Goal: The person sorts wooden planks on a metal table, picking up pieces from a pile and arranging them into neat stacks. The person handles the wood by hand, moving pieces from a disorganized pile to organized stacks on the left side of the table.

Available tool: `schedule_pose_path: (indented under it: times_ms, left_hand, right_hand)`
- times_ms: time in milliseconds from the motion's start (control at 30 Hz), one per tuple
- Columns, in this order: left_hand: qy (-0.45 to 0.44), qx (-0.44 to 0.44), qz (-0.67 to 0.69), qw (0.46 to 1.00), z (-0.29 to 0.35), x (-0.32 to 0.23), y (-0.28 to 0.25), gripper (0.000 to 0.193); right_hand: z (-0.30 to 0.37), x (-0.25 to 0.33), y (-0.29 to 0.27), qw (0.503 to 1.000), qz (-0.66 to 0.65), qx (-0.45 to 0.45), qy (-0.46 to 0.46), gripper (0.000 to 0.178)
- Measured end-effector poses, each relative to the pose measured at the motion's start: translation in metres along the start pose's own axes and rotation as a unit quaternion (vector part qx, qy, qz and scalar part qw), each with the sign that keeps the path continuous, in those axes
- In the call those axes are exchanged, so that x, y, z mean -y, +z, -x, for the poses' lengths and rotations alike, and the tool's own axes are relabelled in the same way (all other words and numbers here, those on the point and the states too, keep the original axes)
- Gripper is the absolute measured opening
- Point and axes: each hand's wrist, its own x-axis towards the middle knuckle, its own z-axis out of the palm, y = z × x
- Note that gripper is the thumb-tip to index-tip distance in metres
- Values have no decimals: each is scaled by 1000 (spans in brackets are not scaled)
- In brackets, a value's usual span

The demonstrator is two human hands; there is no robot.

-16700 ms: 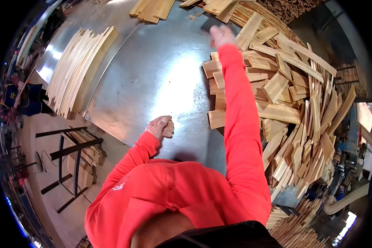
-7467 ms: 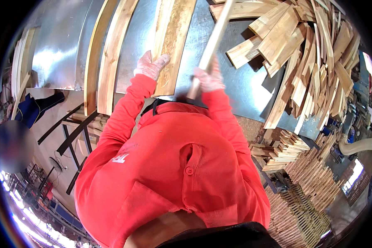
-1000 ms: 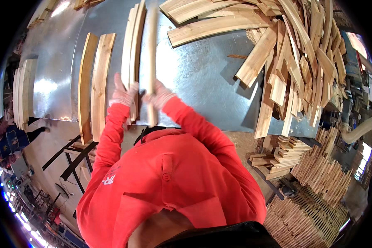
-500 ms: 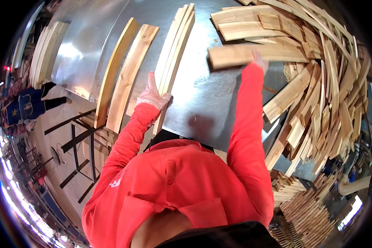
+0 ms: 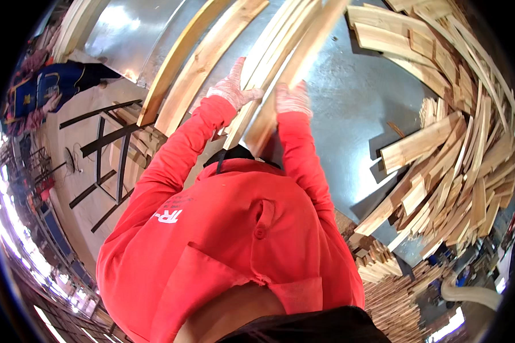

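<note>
My gloved left hand (image 5: pixel 232 91) lies against the left side of a bundle of narrow wooden boards (image 5: pixel 266 54). Its index finger points away along the wood, and its thumb stretches across the boards' near part. Just right of the bundle, my gloved right hand (image 5: pixel 293 100) grips another wooden board (image 5: pixel 312 46), motion-blurred and tilted, close alongside the others. My right fingers are partly hidden by that board. Left of the bundle, two separate boards lie side by side, a lighter one (image 5: pixel 212 57) and a yellower curved-looking one (image 5: pixel 177 60).
A metal table (image 5: pixel 349 108) lies under the boards. At its right is a big heap of loose wooden pieces (image 5: pixel 458 166). Stacked slats (image 5: pixel 400 297) stand low at right. A dark metal frame (image 5: pixel 106 143) stands on the floor at left, beyond it a person in dark blue (image 5: pixel 54 91).
My right hand has brought a board from the heap leftward, turning it lengthwise beside the bundle. My left hand stays by the bundle. The whole view has shifted.
</note>
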Motion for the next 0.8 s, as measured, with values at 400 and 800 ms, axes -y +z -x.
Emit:
schedule_pose_path:
  times_ms: [400, 800]
  left_hand:
    - [122, 22, 154, 980, -21, 69, 7, 76]
    - [100, 181, 18, 978, 15, 53, -41, 72]
  right_hand:
    - [-13, 26, 27, 990, -60, 47, -115, 84]
    - [-17, 48, -7, 997, -28, 41, -65, 84]
